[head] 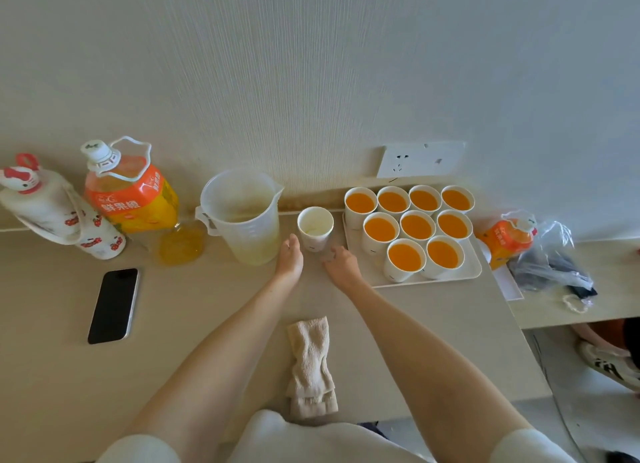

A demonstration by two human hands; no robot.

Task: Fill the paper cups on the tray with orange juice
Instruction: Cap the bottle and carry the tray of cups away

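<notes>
Nearly done: nine filled paper cups (417, 226) sit on the tray (465, 272). One empty paper cup (315, 230) stands off-tray on the tabletop (207, 324), still needing juice. Left grip (290, 259) straight-fingered, right grip (341, 264) loosely curled; both hold nothing and flank it.

One wide-angle head view looks forward and down from above the near edge of the counter (180, 307), facing the wall (311, 64) along its far side. It sits close above the counter. The counter's right end and a strip of floor (595, 421) show at the right.
</notes>
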